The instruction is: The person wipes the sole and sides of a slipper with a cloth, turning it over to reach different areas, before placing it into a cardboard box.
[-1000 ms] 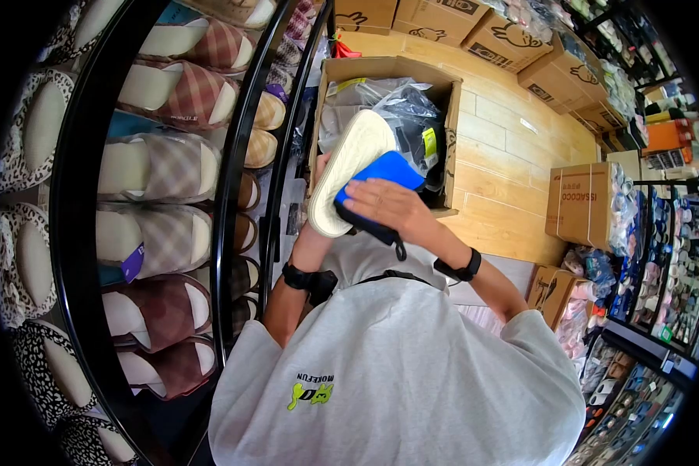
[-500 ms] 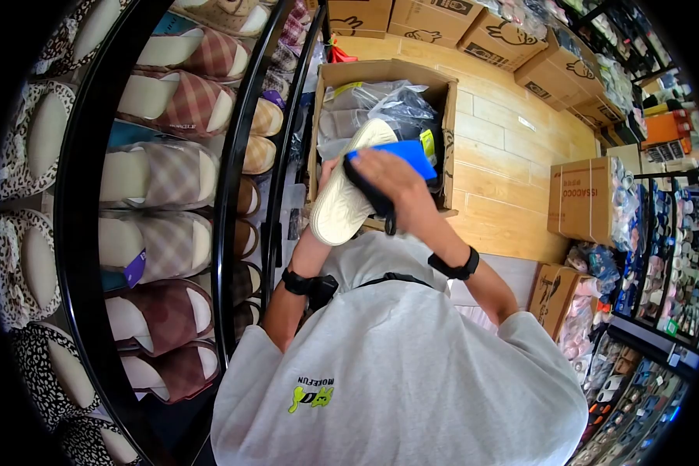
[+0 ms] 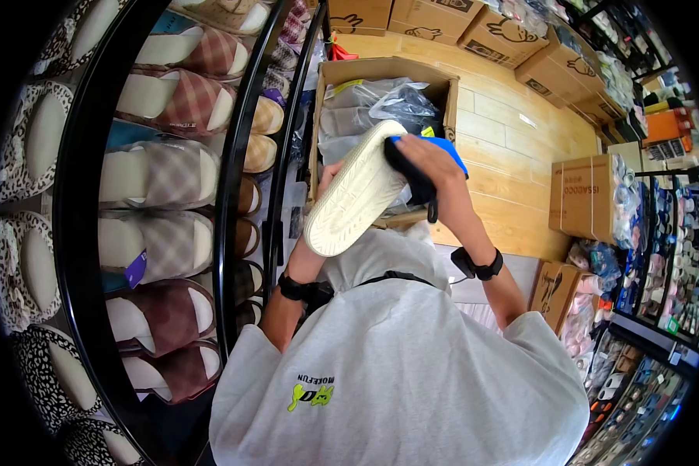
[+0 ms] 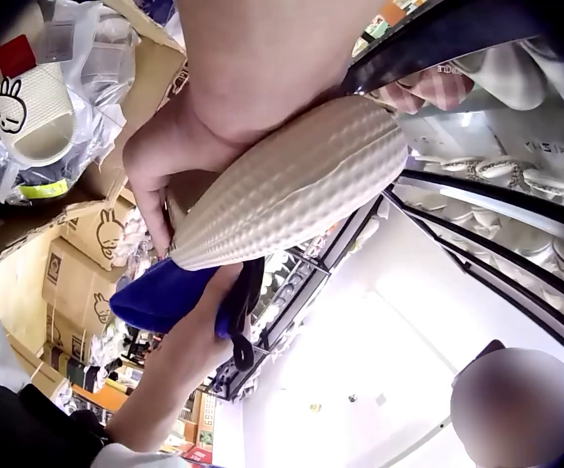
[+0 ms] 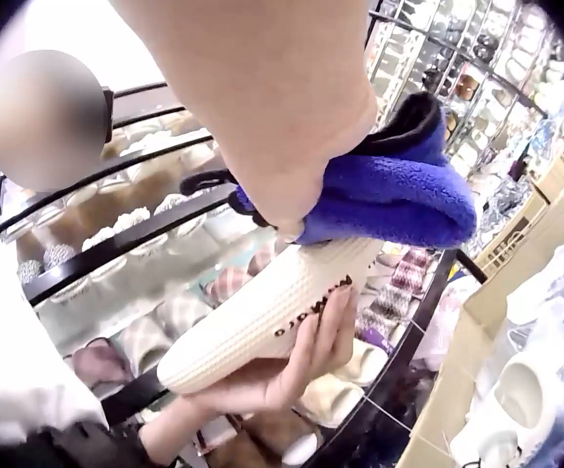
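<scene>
A cream slipper (image 3: 355,194) is held sole up above the open carton. My left hand (image 3: 328,180) grips it from the far side and underneath, its fingers spread along the slipper's side in the right wrist view, near dark lettering. My right hand (image 3: 435,169) holds a blue, black-edged cloth (image 5: 399,200) with a hanging black loop, pressed on the slipper's edge near its upper end. In the left wrist view the blue cloth (image 4: 165,295) lies against the slipper's tip (image 4: 291,185). The right fingertips are partly hidden by the cloth.
The carton (image 3: 453,101) with plastic-wrapped slippers stands just beyond the hands. A black-framed rack (image 3: 233,155) with rows of plaid slippers (image 3: 171,171) runs along the left. More cartons (image 3: 582,198) and stocked shelves stand at the right and back, on a wood floor (image 3: 493,186).
My right hand and the cloth have moved right, from across the sole to its edge. The slipper has turned so more of its sole faces up, still in my left hand.
</scene>
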A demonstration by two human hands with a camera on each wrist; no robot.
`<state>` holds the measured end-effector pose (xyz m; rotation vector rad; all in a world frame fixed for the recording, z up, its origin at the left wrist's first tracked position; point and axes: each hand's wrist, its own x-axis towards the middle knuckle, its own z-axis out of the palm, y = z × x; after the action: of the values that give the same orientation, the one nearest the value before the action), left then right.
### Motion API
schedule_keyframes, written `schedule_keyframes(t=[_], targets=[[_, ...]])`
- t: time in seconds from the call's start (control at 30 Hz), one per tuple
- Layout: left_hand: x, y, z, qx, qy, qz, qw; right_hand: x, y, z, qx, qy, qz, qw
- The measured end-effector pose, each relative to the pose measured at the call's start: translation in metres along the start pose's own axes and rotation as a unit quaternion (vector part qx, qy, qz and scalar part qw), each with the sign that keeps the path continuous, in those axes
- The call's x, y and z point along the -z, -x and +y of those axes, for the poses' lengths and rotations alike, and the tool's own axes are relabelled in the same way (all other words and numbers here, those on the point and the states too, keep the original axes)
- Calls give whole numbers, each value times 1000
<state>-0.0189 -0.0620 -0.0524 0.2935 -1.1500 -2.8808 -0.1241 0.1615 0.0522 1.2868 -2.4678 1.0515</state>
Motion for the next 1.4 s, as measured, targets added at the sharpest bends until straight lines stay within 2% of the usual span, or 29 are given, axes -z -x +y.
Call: schedule_keyframes(t=[0.03, 0.07, 0.1, 0.13, 0.17, 0.2, 0.27, 0.3, 0.33, 0.4, 0.43, 0.47, 0.5, 0.53, 0.6, 0.63, 0.67, 0.87, 0.93, 1.0, 1.07, 1.1, 1.17, 1.2, 1.27, 1.3, 1.37, 1.4], targets=[[-1, 2, 1, -51, -145, -10, 988, -5, 2, 2, -19, 17, 10, 1000], [-2, 2, 1, -100, -286, -21, 953, -7, 3, 0, -19, 18, 11, 1000], [0, -1, -1, -99, -286, -22, 953, -9, 3, -5, 12, 30, 8, 999], [2, -8, -5, -43, -96, -26, 994, -12, 4, -10, 44, 43, 5, 998], [3, -12, -8, 14, 98, -29, 995, -18, 8, -17, 66, 35, -4, 997], [-13, -9, 6, 17, 11, 19, 1000, -19, 10, -29, 96, 31, -29, 994], [-27, 0, 13, -30, 14, 20, 999, -22, 17, -45, 128, -10, -70, 989], [-13, -9, 7, -49, -127, 36, 990, -23, 22, -49, 139, -25, -92, 986], [-10, -8, 3, -69, -200, 27, 977, -25, 25, -51, 150, -41, -113, 981], [1, -18, 2, 44, -25, -8, 999, -21, 26, -43, 154, -43, -132, 978], [7, -22, 3, 142, 115, -30, 983, -21, 28, -34, 99, -122, -128, 979], [2, -24, 11, 236, 252, -51, 937, -20, 28, -31, 42, -199, -122, 971], [-15, -21, 17, 249, 184, 2, 951, -9, 25, -39, -20, -254, -96, 962], [-5, -27, 6, 232, 192, 19, 953, -11, 28, -31, -15, -239, -74, 968], [9, -30, 0, 228, 176, 33, 957, 2, 24, -36, -102, -245, -72, 961], [21, -35, -6, 230, 177, 33, 957, 1, 25, -33, -75, -231, -35, 969], [35, -41, -13, 217, 187, 33, 957, 1, 26, -30, -77, -230, -35, 970], [79, -43, -44, 171, 196, 80, 962, -3, 35, -26, -141, -252, -29, 957], [87, -45, -48, 255, 195, 279, 905, -3, 35, -28, -145, -253, -30, 956], [81, -42, -45, 245, 199, 248, 916, -3, 35, -28, -148, -255, -32, 955], [72, -39, -40, 230, 186, 310, 904, -6, 37, -25, -155, -256, -27, 954], [72, -37, -37, 229, 187, 311, 903, -7, 37, -24, -155, -257, -28, 953], [67, -32, -28, 192, 140, 187, 953, -7, 36, -22, -157, -262, -14, 952], [63, -32, -24, 191, 141, 187, 953, -7, 35, -20, -156, -262, -15, 952], [51, -31, -14, 165, 23, 150, 975, -7, 33, -19, -144, -256, 3, 956], [43, -30, -8, 164, 23, 150, 975, -7, 32, -19, -143, -256, 3, 956], [26, -24, 4, 99, -128, 134, 978, -6, 30, -21, -193, -251, 6, 949], [19, -22, 11, 99, -128, 134, 978, -6, 29, -20, -193, -250, 6, 949]])
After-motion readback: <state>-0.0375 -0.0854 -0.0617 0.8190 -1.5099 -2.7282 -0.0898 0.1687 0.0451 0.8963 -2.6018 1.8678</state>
